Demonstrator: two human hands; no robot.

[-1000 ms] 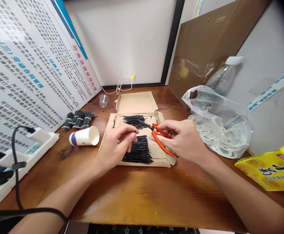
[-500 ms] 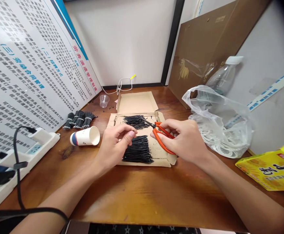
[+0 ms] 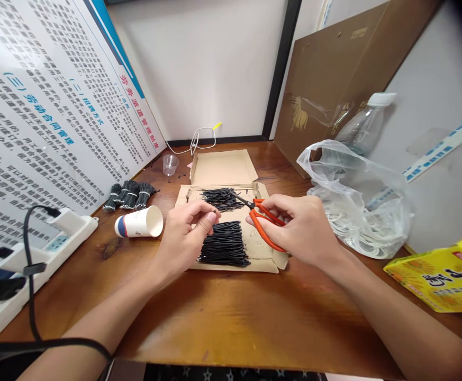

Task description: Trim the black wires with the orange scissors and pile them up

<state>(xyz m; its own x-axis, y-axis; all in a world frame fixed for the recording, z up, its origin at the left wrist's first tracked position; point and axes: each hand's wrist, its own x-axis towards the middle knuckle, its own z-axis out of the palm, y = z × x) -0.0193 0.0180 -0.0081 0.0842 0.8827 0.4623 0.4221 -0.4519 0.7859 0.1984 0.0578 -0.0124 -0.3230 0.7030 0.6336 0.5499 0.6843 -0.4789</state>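
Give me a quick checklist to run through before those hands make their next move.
1. Orange-handled tool in the right hand: ok, the fingers and thumb hold its handles.
2. Tool tip apart from the left hand: ok, a gap shows between them.
3. Something in the left pinch: cannot tell, the dark speck there is too small.
4. Black strands inside the cardboard box: ok, two piles lie there.
5. Paper cup upright: not ok, it lies on its side.
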